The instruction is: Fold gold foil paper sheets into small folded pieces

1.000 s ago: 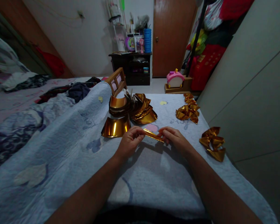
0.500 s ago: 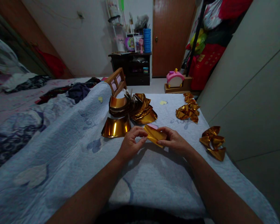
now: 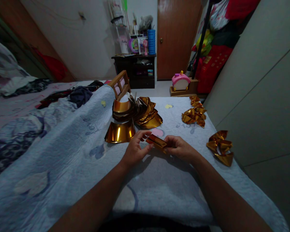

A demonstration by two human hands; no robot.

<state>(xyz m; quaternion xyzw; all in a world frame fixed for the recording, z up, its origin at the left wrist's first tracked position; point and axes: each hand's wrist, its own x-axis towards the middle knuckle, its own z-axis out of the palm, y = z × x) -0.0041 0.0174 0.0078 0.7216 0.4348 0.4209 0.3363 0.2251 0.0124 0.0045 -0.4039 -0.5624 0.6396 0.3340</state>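
A small sheet of shiny gold foil paper, folded into a narrow strip, is held between my two hands above the bedspread. My left hand has its thumb and curled fingers at the strip's left end. The right end is pinched by my right hand. Beyond my left hand lies a curved gold foil piece, and behind it a fanned stack of gold foil sheets. On the right rest folded gold foil shapes, with more crumpled-looking foil shapes farther back.
A pale blue bedspread covers the surface under my hands. At its far edge stands a small wooden frame. Clothes lie to the left. A grey panel rises along the right side. A pink toy sits beyond the far edge.
The foil paper has turned from a flatter, wider sheet showing its matte yellow side into a narrower folded strip with its shiny side up. Both hands stay nearly in place.
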